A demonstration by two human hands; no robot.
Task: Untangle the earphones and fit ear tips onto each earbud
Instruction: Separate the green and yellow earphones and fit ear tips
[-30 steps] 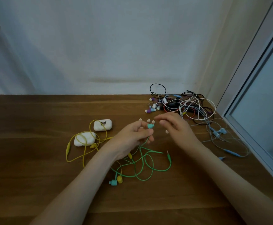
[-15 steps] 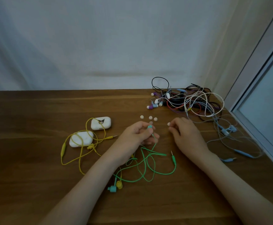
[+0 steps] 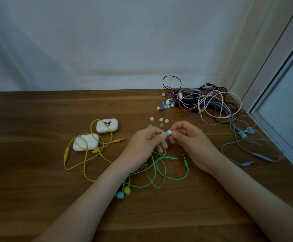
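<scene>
Left hand (image 3: 146, 142) pinches the green earbud (image 3: 164, 133); right hand (image 3: 186, 137) presses a tip (image 3: 169, 132) on (second earbud (image 3: 120, 195) bare, pile (image 3: 203, 103) still tangled).

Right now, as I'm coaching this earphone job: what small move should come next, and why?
Probably push the small white rounded ear tip onto the teal plastic earbud, twisting slightly. The right hand pinches the tip against the earbud's end, which the left hand grips; whether the tip is fully seated cannot be told.
</scene>
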